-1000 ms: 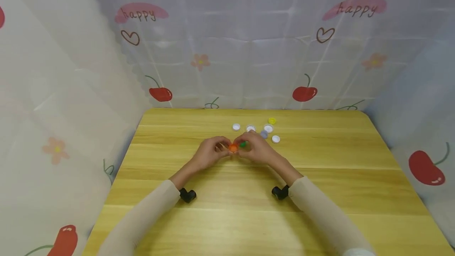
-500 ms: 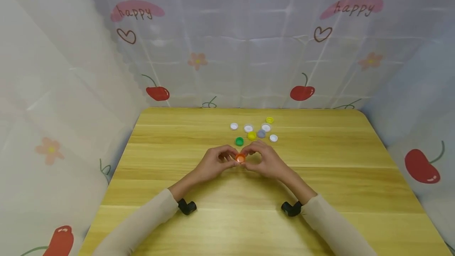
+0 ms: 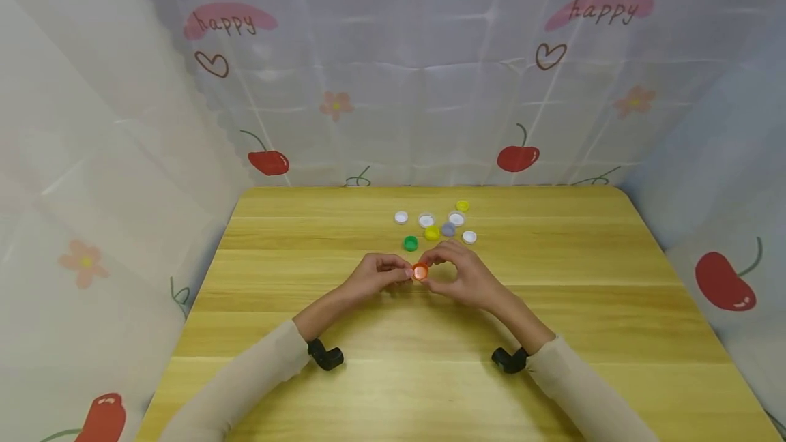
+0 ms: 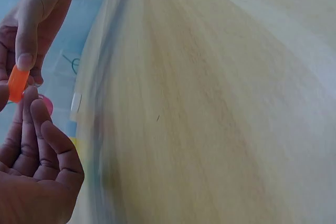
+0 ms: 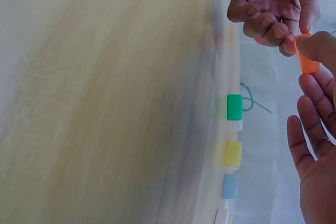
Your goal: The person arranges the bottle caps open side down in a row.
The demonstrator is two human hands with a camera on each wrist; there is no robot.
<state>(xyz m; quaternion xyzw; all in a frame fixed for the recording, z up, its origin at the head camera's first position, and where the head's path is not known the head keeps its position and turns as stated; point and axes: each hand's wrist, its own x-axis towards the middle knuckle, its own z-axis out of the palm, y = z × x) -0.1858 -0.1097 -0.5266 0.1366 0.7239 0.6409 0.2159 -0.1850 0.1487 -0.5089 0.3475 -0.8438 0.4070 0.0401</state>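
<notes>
An orange bottle cap (image 3: pixel 420 271) is held above the table between my two hands, its hollow side facing the head camera. My left hand (image 3: pixel 373 278) has its thumb and fingertips at the cap's left edge. On the other side, my right hand (image 3: pixel 464 275) pinches the cap between thumb and fingers. In the right wrist view, the right thumb covers part of the orange cap (image 5: pixel 307 62). Just beyond the hands lie a green cap (image 3: pixel 411 243) and a yellow cap (image 3: pixel 432 232).
Farther back on the wooden table (image 3: pixel 319 224) are a pale purple cap (image 3: pixel 449 230), several white caps including one at the right (image 3: pixel 469 237), and another yellow cap (image 3: pixel 462 205). A patterned curtain (image 3: pixel 393 121) hangs behind the table. Black wrist mounts (image 3: pixel 326 355) sit below both forearms.
Both hands have drawn the orange cap back toward the person and slightly right, uncovering the green and yellow caps. The cap has tipped so its hollow side shows.
</notes>
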